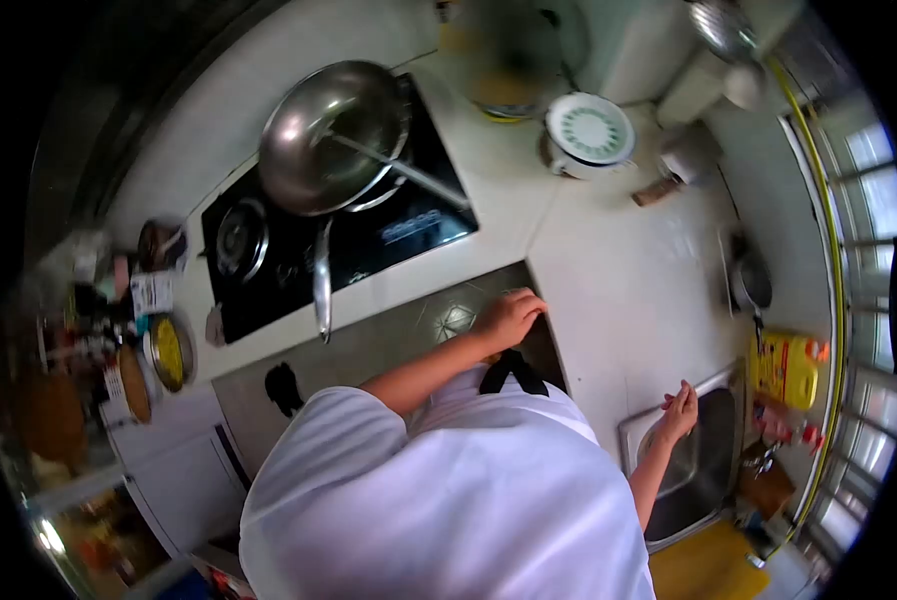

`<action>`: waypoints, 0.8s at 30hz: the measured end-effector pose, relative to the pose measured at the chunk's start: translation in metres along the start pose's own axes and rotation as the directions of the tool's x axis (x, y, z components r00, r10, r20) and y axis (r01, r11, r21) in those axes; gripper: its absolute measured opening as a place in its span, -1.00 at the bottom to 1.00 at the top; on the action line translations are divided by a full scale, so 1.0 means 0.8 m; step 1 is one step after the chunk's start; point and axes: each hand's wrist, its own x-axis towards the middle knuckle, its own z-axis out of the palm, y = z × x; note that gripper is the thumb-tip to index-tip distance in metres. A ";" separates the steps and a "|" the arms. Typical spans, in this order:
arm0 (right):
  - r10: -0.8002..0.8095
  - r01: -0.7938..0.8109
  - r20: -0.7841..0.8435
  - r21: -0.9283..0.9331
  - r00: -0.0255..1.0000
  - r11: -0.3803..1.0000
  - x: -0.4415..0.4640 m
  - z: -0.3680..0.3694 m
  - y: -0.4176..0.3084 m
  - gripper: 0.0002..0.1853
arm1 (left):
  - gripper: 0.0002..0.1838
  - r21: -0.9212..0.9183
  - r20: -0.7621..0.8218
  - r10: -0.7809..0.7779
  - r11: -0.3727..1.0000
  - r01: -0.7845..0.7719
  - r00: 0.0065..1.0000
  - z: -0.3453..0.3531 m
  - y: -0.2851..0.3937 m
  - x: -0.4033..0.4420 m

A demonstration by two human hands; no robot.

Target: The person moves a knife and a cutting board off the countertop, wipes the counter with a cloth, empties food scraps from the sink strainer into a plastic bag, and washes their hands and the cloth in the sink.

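My left hand (509, 318) is in front of my waist, beside the inner corner of the white counter (608, 270). Its fingers are curled in, and the palm is hidden. Over the near edge of the metal sink (698, 470), my right hand (677, 412) is raised with its fingers bent and close together. Whether either hand holds a small thing cannot be made out. A steel wok (303, 150) sits on the black stove (298, 270), its handle pointing towards me. The long handle of a utensil (398, 168) leans out of the wok to the right.
A white enamel pot (590, 130) with a green-patterned lid stands right of the stove. Against the window wall are a small pan (749, 282) and a yellow oil jug (786, 368). A bowl of yellow food (167, 353) is left of the stove. A yellow board (708, 565) lies below the sink.
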 end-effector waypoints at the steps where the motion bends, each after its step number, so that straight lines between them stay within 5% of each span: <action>1: -0.038 0.038 0.010 0.007 0.999 0.999 0.005 0.011 -0.012 -0.73 | -0.90 0.012 -0.024 -0.048 0.999 0.048 0.999 -0.015 -0.016 -0.013; 3: -0.159 0.169 0.060 -0.414 0.985 0.894 0.008 0.024 -0.045 -0.59 | -0.89 0.046 -0.104 -0.122 0.991 0.128 0.987 -0.045 -0.048 -0.047; 5: -0.718 0.698 0.179 -0.474 0.673 0.536 0.029 0.047 -0.043 -0.51 | -0.91 0.070 -0.241 -0.150 0.983 0.171 0.959 -0.067 -0.083 -0.083; 8: -0.720 0.748 0.254 -0.396 0.646 0.532 0.032 0.081 -0.067 -0.58 | -0.91 0.074 -0.342 -0.323 0.927 0.367 0.883 -0.110 -0.086 -0.136; 9: -0.722 0.763 0.280 -0.384 0.632 0.520 0.026 0.089 -0.074 -0.58 | -0.90 0.192 -0.412 -0.271 0.907 0.374 0.870 -0.122 -0.081 -0.155; 12: -0.392 0.575 0.501 -0.286 0.772 0.766 0.012 0.128 -0.108 -0.70 | -0.88 0.167 -0.549 -0.319 0.863 0.476 0.772 -0.144 -0.053 -0.215; 15: -0.316 0.529 0.612 -0.201 0.725 0.824 -0.015 0.155 -0.123 -0.70 | -0.84 0.026 -0.632 -0.367 0.870 0.493 0.683 -0.157 -0.051 -0.278; 18: -0.384 0.641 0.627 -0.248 0.678 0.726 -0.051 0.168 -0.130 -0.62 | -0.76 -0.107 -0.710 -0.475 0.802 0.587 0.519 -0.200 -0.076 -0.343; 20: -0.407 0.675 0.619 -0.285 0.672 0.681 -0.067 0.174 -0.127 -0.55 | -0.73 0.128 -0.807 -0.296 0.756 0.642 0.510 -0.250 -0.115 -0.382; 22: -0.594 0.820 0.623 -0.139 0.508 0.556 -0.069 0.173 -0.105 -0.44 | -0.65 0.031 -0.861 -0.415 0.535 0.844 0.295 -0.309 -0.097 -0.383; 24: -0.530 0.792 0.645 -0.203 0.550 0.575 -0.077 0.169 -0.102 -0.43 | -0.57 0.100 -0.842 -0.455 0.396 0.913 0.290 -0.366 -0.158 -0.415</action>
